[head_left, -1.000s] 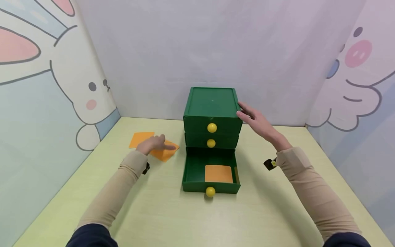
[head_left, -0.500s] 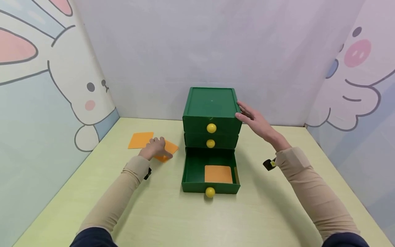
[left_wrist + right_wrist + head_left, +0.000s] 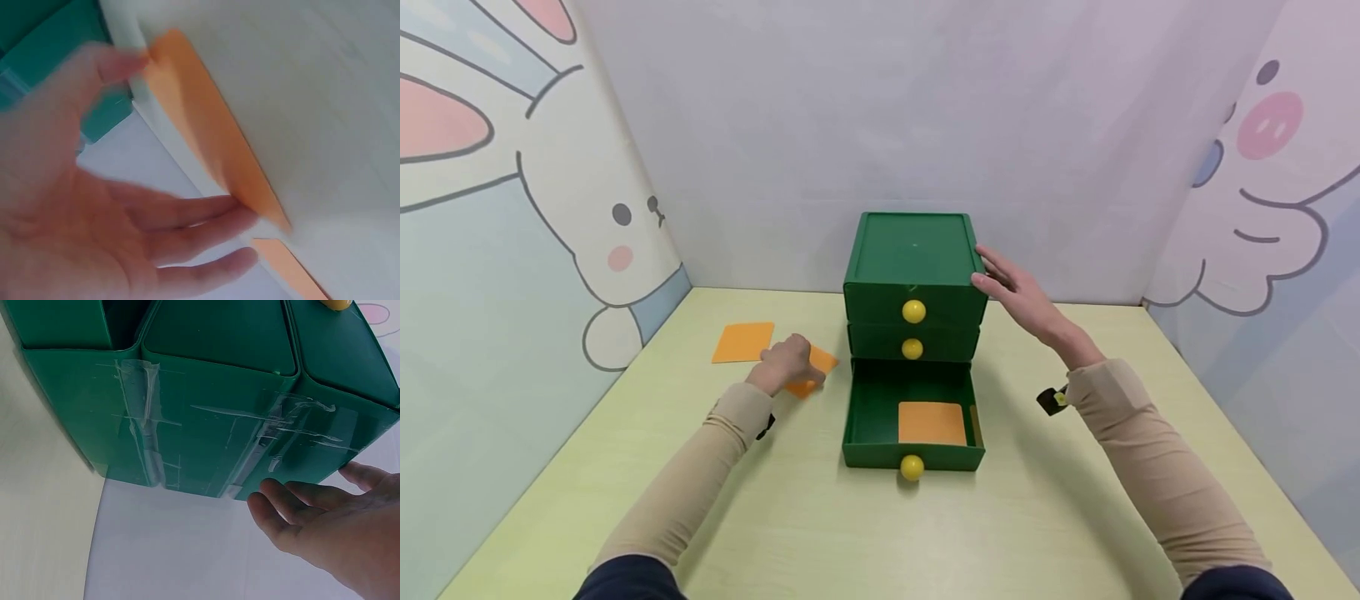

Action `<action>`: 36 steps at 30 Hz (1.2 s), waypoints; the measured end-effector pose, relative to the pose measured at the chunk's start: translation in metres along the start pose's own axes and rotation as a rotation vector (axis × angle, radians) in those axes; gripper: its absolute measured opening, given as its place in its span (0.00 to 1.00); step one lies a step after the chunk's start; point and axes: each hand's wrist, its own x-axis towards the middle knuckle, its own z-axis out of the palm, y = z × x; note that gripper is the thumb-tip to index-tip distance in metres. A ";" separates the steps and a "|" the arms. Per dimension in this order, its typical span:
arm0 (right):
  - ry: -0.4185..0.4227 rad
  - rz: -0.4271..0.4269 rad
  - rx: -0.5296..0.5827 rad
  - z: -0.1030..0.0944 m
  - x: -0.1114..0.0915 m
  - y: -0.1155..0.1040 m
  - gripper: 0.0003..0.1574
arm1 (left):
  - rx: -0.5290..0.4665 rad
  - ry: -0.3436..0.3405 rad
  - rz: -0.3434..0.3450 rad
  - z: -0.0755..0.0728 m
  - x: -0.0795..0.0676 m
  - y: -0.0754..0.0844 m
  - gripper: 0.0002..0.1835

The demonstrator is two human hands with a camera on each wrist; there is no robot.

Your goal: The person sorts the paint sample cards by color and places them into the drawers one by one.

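Note:
My left hand is over a square orange paper sheet on the table, left of a green drawer cabinet. In the left wrist view, the thumb is at one end of the sheet and the fairly straight fingers reach its other end. A second orange sheet lies further left. My right hand rests against the cabinet's upper right side with extended fingers. The bottom drawer is pulled out, with an orange sheet lying flat inside, toward the front right.
The cabinet's upper two drawers are closed, each with a yellow round knob. Another yellow knob sits on the pulled-out drawer. Clear tape covers seams on the cabinet's side. White walls with cartoon animals surround the pale table.
My left hand has shifted slightly right over the nearer orange sheet, and its raised fingers have come down toward it. The right hand stays against the cabinet.

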 end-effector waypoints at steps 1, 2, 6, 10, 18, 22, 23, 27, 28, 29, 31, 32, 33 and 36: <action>0.002 0.001 0.000 0.000 0.000 0.000 0.39 | -0.007 0.017 0.005 0.000 0.001 -0.001 0.18; 0.005 0.001 0.000 0.000 0.000 0.000 0.39 | -0.018 0.030 0.006 0.001 0.001 -0.002 0.17; 0.006 0.004 0.004 0.001 0.001 0.001 0.39 | -0.061 0.037 -0.002 0.001 0.002 -0.003 0.19; 0.003 0.009 0.014 0.002 0.001 0.001 0.39 | -0.079 -0.024 -0.001 0.002 -0.001 0.000 0.21; 0.010 0.010 0.023 0.003 0.001 0.001 0.39 | -0.053 -0.030 0.010 0.003 0.002 0.003 0.31; 0.014 0.010 0.023 0.003 0.001 0.001 0.39 | -0.097 -0.054 -0.002 -0.001 0.002 -0.001 0.40; 0.014 0.010 0.025 0.003 0.001 0.001 0.39 | -0.106 -0.061 -0.001 -0.003 0.001 -0.002 0.42; 0.016 0.012 0.040 0.002 0.002 0.002 0.39 | -0.109 -0.085 0.066 -0.014 -0.004 -0.004 0.46; 0.018 0.012 0.044 0.002 0.002 0.002 0.39 | -0.096 -0.090 0.101 -0.017 -0.006 -0.005 0.46; 0.019 0.012 0.047 0.003 0.002 0.002 0.39 | -0.080 -0.093 0.137 -0.020 -0.008 -0.006 0.47; 0.022 0.011 0.048 0.004 0.002 0.002 0.39 | -0.062 -0.103 0.212 -0.026 -0.014 -0.006 0.48; 0.023 0.011 0.047 0.004 0.002 0.002 0.39 | -0.057 -0.104 0.247 -0.028 -0.018 -0.007 0.48; 0.023 0.009 0.046 0.005 0.002 0.002 0.39 | -0.061 -0.104 0.272 -0.031 -0.021 -0.007 0.47; 0.021 0.010 0.046 0.005 0.002 0.003 0.39 | -0.086 -0.103 0.347 -0.036 -0.032 -0.008 0.45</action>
